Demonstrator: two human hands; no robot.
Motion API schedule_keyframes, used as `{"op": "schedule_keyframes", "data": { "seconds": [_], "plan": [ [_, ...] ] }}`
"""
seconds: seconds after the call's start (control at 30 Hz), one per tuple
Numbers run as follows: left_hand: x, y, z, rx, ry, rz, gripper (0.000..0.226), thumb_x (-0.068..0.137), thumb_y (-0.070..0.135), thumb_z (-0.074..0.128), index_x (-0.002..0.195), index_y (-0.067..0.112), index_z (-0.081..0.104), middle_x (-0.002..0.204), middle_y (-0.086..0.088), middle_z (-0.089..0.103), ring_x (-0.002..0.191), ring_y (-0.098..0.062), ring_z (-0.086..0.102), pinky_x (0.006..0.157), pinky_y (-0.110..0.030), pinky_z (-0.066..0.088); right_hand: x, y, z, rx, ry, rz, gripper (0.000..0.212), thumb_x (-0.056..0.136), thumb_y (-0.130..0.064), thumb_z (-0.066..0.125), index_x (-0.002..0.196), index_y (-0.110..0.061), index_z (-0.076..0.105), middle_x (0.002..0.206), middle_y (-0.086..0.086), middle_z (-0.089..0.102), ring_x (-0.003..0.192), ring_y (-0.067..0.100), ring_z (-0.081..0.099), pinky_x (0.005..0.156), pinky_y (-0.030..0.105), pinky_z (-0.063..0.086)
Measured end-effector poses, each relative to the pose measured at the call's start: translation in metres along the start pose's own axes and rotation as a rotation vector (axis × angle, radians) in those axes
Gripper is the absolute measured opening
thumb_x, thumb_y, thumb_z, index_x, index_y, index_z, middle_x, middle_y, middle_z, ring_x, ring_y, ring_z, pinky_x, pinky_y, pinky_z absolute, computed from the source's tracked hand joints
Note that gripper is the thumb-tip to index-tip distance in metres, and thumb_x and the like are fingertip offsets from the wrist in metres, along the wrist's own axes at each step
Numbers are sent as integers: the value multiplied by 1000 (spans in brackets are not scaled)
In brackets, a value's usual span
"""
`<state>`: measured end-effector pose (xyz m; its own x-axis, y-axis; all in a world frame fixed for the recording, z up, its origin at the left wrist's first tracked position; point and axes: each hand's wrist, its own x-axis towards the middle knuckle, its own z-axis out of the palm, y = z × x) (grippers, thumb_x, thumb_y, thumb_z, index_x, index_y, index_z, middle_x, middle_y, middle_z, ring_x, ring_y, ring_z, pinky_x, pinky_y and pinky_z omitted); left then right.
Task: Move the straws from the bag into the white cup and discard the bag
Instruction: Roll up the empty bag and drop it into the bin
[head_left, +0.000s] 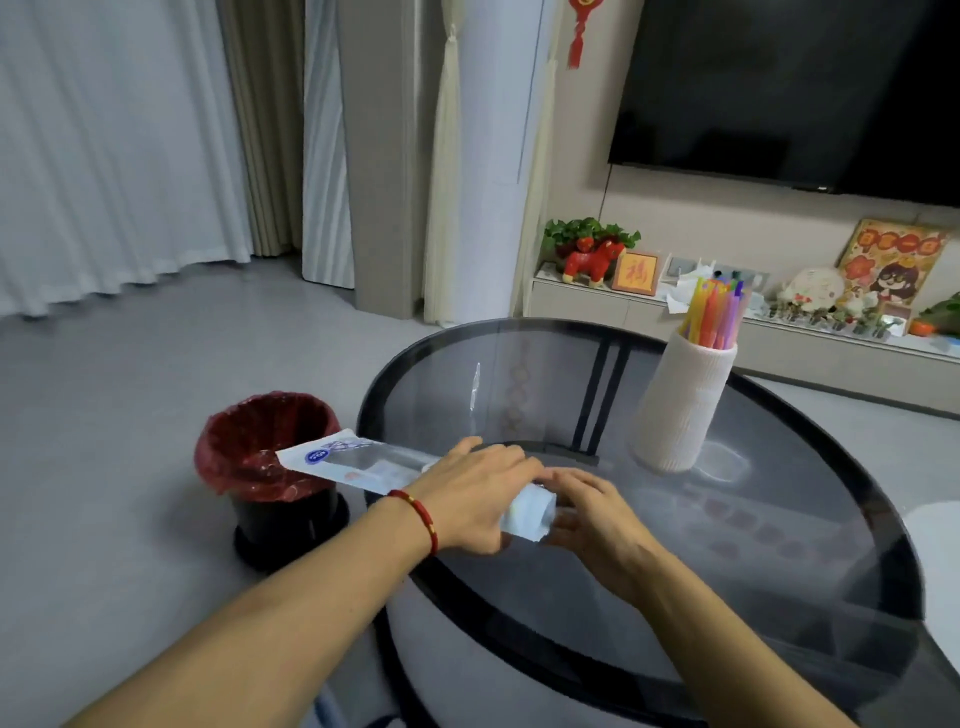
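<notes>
The clear plastic bag with a blue label lies flat at the left edge of the round glass table, its labelled end sticking out over the bin. My left hand and my right hand both grip the bag's near end, which is rolled into a white tube between them. A bunch of coloured straws stands upright in the white ribbed cup at the back right of the table. No straws show inside the bag.
A black bin with a red liner stands on the floor just left of the table. A thin clear strip of plastic lies on the glass behind my hands. A low shelf with ornaments runs along the wall beyond.
</notes>
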<state>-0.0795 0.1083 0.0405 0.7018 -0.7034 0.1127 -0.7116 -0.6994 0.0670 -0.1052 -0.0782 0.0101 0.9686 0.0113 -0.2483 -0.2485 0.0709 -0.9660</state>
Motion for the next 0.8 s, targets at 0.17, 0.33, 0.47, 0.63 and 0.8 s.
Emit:
{"op": "schedule_keyframes", "data": {
  "seconds": [0.17, 0.33, 0.47, 0.63, 0.8],
  "plan": [
    [-65, -64, -9, 87, 68, -316, 84, 75, 23, 69, 147, 37, 29, 139, 2, 38, 135, -21, 31, 116, -56, 20, 41, -3, 94, 35, -5, -62, 19, 93, 2, 56, 101, 2, 73, 97, 24, 77, 76, 23, 74, 67, 32, 61],
    [-119, -126, 1, -245, 462, -784, 58, 80, 19, 69, 135, 32, 56, 133, 2, 48, 122, -23, 39, 104, -36, 38, 92, -8, 188, -135, 91, -147, 11, 97, -13, 63, 98, -9, 73, 91, 8, 76, 68, 13, 72, 70, 32, 61],
    [-129, -172, 5, -590, 842, -1036, 31, 80, 6, 69, 104, 25, 73, 89, 15, 58, 88, -11, 57, 82, -20, 45, 121, -12, 242, -325, 166, -218, 21, 94, -22, 62, 108, -12, 75, 98, 5, 78, 83, 17, 73, 71, 29, 58],
    [-129, -215, 21, -1354, 988, -1228, 25, 99, 15, 53, 124, 15, 58, 115, -9, 63, 96, -21, 67, 83, -37, 60, 162, -16, 288, -498, 87, -251, 30, 97, -22, 61, 111, 1, 75, 102, 14, 78, 93, 29, 76, 90, 41, 61],
    [-133, -233, 42, -1234, 869, -1175, 39, 100, 12, 46, 134, 29, 54, 134, -5, 56, 115, -21, 60, 98, -40, 54, 193, 0, 317, -684, -130, -211, 40, 106, -11, 45, 145, -5, 53, 136, 20, 64, 120, 35, 65, 105, 45, 54]
  ]
}}
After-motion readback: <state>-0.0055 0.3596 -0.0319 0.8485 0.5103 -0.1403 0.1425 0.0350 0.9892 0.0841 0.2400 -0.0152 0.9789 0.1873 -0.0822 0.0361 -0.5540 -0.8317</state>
